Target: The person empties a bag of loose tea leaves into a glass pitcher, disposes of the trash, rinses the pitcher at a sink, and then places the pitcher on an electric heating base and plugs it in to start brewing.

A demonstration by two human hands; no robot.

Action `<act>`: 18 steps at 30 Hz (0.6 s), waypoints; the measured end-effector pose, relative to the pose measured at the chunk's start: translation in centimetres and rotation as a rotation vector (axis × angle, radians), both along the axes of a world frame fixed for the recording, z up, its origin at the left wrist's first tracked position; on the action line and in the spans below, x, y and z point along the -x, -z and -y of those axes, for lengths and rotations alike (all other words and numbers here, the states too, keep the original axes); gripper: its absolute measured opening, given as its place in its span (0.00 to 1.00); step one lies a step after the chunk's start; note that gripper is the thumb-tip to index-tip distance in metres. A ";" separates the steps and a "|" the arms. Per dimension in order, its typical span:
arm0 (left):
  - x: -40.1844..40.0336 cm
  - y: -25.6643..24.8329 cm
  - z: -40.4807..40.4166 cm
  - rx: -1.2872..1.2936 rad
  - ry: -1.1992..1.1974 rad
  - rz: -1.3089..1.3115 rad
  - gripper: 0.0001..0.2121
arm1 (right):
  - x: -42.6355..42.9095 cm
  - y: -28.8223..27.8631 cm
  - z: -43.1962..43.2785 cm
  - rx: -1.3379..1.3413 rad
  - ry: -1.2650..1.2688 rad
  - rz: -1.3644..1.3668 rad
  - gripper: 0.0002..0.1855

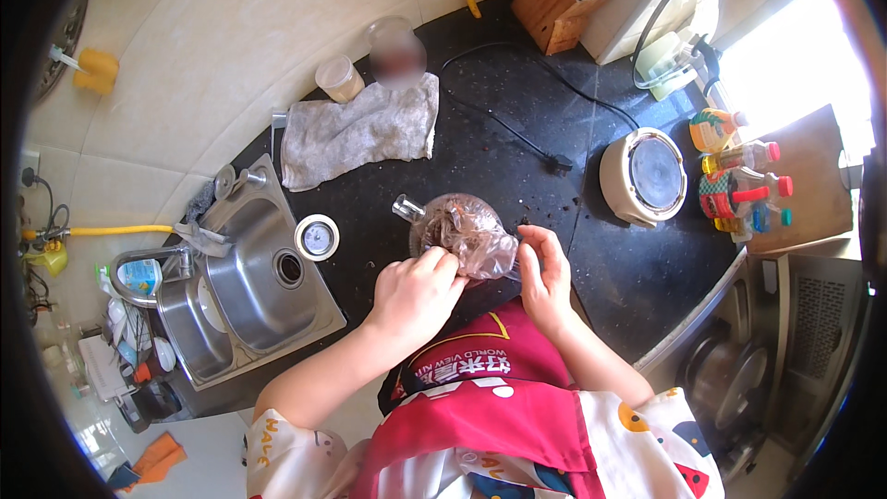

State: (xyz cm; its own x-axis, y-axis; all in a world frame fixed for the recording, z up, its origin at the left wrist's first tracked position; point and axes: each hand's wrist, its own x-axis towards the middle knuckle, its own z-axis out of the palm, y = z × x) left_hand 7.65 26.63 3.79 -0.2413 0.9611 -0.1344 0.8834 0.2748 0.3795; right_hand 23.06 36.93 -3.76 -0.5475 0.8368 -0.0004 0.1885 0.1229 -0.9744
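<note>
A clear plastic bag [478, 242] with dark contents lies over the mouth of a round transparent vessel [424, 239] near the counter's front edge. The vessel's clear handle or spout [409, 208] points to the upper left. My left hand [423, 291] pinches the near left side of the bag between bent fingers. At the bag's right side, my right hand [547, 277] has its thumb and fingers apart, close to the plastic; whether it touches the bag is unclear. A round white-rimmed lid [317, 238] rests left of the vessel, beside the sink.
A steel double sink [260, 277] is at left, a grey cloth [360, 128] and tubs [339, 78] behind. A round cream appliance base [643, 177], its black cord [513, 126], and bottles [734, 194] stand right. A wooden knife block [554, 7] stands at the back.
</note>
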 end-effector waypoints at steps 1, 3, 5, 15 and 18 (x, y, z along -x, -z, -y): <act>-0.1 -0.5 0.2 -0.187 -0.047 0.072 0.09 | -0.3 -0.4 -0.4 -0.111 -0.075 -0.024 0.15; 0.1 -0.9 0.4 -0.279 -0.071 0.079 0.09 | 0.0 -2.6 -0.7 -0.323 -0.228 -0.018 0.15; 0.9 -1.2 0.3 -0.465 0.013 0.023 0.09 | 0.6 -3.2 -0.9 -0.377 -0.244 -0.006 0.12; 0.0 0.5 -1.1 -0.114 0.124 -0.038 0.18 | 1.5 -3.8 -0.4 -0.011 -0.280 -0.137 0.03; 0.5 -0.3 -0.7 -0.202 0.110 0.051 0.11 | 1.1 -3.1 -0.7 0.009 -0.201 -0.132 0.04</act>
